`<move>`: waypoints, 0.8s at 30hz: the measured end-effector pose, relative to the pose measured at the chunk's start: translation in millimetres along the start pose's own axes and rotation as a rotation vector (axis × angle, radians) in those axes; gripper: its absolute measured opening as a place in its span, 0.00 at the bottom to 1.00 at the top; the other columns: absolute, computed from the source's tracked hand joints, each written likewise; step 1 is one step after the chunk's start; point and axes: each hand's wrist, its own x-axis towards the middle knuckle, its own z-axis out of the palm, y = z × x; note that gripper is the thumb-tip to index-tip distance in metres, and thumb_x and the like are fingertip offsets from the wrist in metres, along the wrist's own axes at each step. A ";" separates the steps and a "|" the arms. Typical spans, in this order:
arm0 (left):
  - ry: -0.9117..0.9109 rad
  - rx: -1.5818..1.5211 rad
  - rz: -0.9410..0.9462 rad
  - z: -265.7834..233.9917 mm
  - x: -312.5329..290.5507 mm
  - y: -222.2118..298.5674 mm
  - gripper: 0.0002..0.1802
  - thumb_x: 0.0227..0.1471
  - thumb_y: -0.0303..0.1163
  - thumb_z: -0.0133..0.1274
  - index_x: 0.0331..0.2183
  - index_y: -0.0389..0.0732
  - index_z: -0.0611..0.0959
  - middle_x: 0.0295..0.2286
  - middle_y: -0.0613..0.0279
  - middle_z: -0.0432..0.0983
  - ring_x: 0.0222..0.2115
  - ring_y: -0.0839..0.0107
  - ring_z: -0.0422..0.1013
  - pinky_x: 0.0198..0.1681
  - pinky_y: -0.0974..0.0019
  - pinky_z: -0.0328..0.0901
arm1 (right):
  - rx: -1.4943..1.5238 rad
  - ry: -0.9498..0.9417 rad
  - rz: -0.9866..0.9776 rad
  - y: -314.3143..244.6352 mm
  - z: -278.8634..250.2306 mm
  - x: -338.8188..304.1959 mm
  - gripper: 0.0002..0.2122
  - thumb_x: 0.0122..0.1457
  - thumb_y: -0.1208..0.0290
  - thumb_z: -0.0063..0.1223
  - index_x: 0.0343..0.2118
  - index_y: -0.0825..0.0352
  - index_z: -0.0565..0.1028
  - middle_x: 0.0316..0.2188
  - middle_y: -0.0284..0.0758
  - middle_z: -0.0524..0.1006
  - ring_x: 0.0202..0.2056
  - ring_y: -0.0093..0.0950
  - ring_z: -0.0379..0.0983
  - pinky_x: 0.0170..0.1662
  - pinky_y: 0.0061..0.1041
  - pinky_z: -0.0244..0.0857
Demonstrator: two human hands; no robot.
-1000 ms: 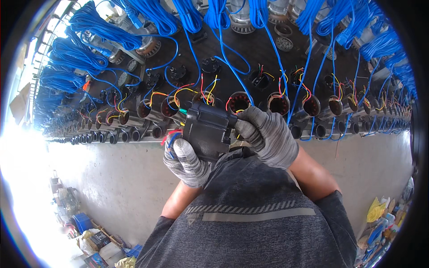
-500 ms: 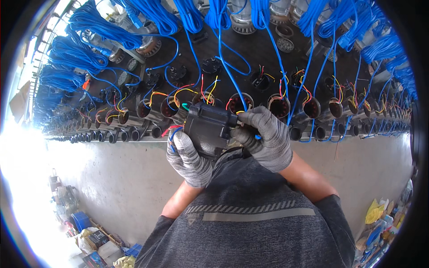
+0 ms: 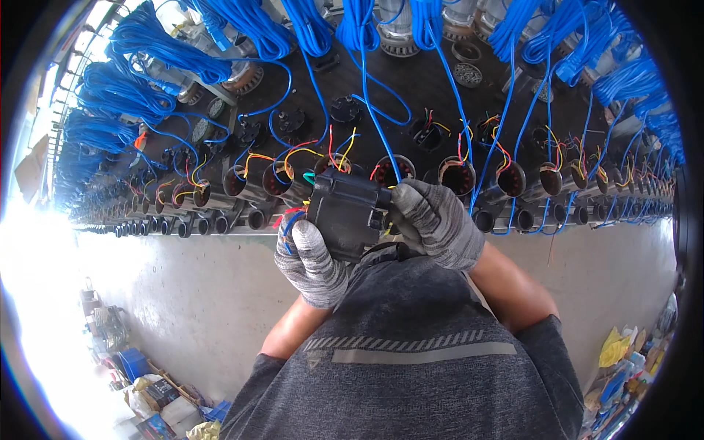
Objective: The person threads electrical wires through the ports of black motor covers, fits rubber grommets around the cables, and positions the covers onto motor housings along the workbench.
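Note:
A black motor cover (image 3: 346, 220), box-like with short stubs on its right side, is held tilted in front of my chest. My left hand (image 3: 314, 265), in a grey knit glove, grips its left side, with the thumb on its face. Thin blue, red, yellow and green wires (image 3: 294, 226) stick out beside that thumb. My right hand (image 3: 440, 226), gloved alike, is closed at the cover's right end, where a blue cable (image 3: 387, 147) comes down to the fingertips. The fingers hide the joint between cable and cover.
Just beyond my hands runs a long row of metal motor tubes (image 3: 456, 176) with coloured wires rising from them. Bundled blue cables (image 3: 312, 29) hang over the dark bench (image 3: 330, 81). Round black caps (image 3: 346, 109) and a dish of small parts (image 3: 468, 75) sit on it.
The cover has shifted slightly right and turned a little. My right hand has rolled, its fingers now tucked behind the cover's right end. My left hand keeps its hold.

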 end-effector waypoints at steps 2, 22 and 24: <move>0.046 -0.058 -0.013 0.7 0.7 -7.4 0.24 0.65 0.50 0.45 0.37 0.36 0.78 0.32 0.57 0.80 0.30 0.74 0.76 0.34 0.67 0.72 | 0.380 -0.188 0.462 -3.2 -1.0 0.9 0.14 0.67 0.59 0.49 0.43 0.67 0.74 0.30 0.43 0.77 0.31 0.45 0.77 0.32 0.38 0.69; -0.089 0.127 0.072 -6.5 -8.7 -0.4 0.29 0.64 0.55 0.45 0.39 0.33 0.78 0.34 0.57 0.81 0.33 0.69 0.78 0.35 0.66 0.74 | 0.254 -0.111 0.191 -1.3 -2.1 3.7 0.18 0.64 0.49 0.50 0.34 0.63 0.72 0.18 0.30 0.69 0.18 0.28 0.70 0.20 0.27 0.62; -0.081 0.292 0.079 -11.7 -7.8 0.9 0.35 0.61 0.60 0.45 0.42 0.31 0.79 0.36 0.55 0.81 0.35 0.68 0.78 0.36 0.65 0.74 | 0.969 -0.131 0.624 -3.6 4.9 4.5 0.21 0.65 0.45 0.48 0.33 0.62 0.72 0.15 0.27 0.66 0.16 0.24 0.67 0.19 0.23 0.60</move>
